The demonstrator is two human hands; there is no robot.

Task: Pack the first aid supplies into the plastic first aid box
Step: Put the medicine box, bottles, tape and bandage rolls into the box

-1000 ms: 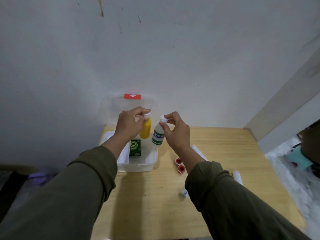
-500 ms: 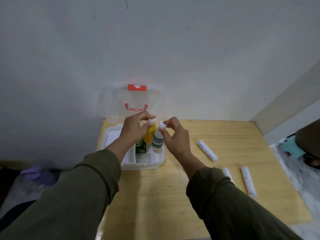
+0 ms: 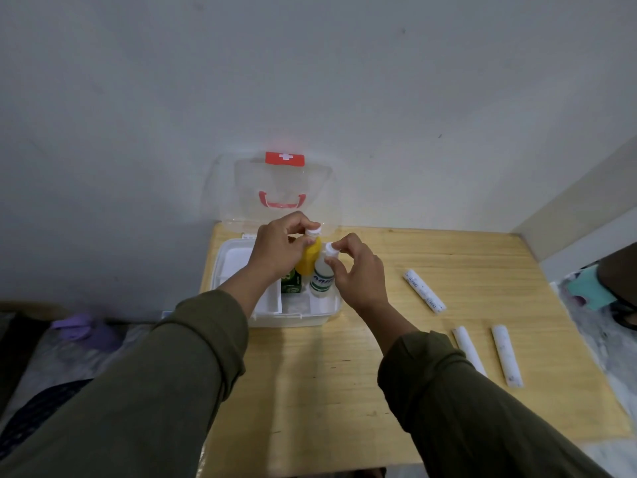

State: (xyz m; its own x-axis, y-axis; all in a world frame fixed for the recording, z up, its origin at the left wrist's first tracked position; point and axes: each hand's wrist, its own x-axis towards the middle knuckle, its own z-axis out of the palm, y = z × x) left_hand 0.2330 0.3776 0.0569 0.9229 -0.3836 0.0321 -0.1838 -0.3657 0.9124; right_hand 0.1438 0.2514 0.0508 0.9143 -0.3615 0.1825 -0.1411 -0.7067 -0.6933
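While both bottles hang upright over the first aid box [image 3: 238, 270], left hand [image 3: 275, 250] fingers pinch the yellow bottle [image 3: 310, 258] by its cap and right hand [image 3: 358, 270] fingers pinch the white bottle [image 3: 322, 281]. Straight down looks right. A green packet [image 3: 291, 283] already sits inside; three white rolls [image 3: 424, 295] wait on the desk [image 3: 344, 391], nearer the right hand.

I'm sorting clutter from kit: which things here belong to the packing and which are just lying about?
Belongs:
first aid box
yellow bottle, left hand
white bottle, right hand
green carton
three white rolls

Lying about:
purple object
teal cloth
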